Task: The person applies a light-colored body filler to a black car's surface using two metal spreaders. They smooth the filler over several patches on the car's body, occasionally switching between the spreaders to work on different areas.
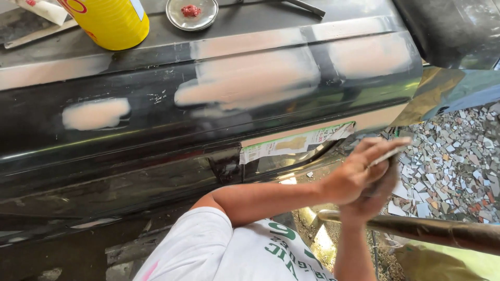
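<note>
Pressing together at the lower right, both hands close on one thin flat pale spreader blade: the left hand lies on top with fingers curled around the blade, the right hand cups it from beneath, its fingers mostly hidden. Just below the hands runs a rusty brown metal pipe. Up and to their left stretches the glossy black car body panel, bearing three large pale beige filler patches and a strip of printed paper masking, the strip nearest the hands. Farther up-left, on the panel's flat top surface, stand one yellow metal can and one small round metal dish holding a red dab. To the right of the hands lies ground of broken tile pieces.
</note>
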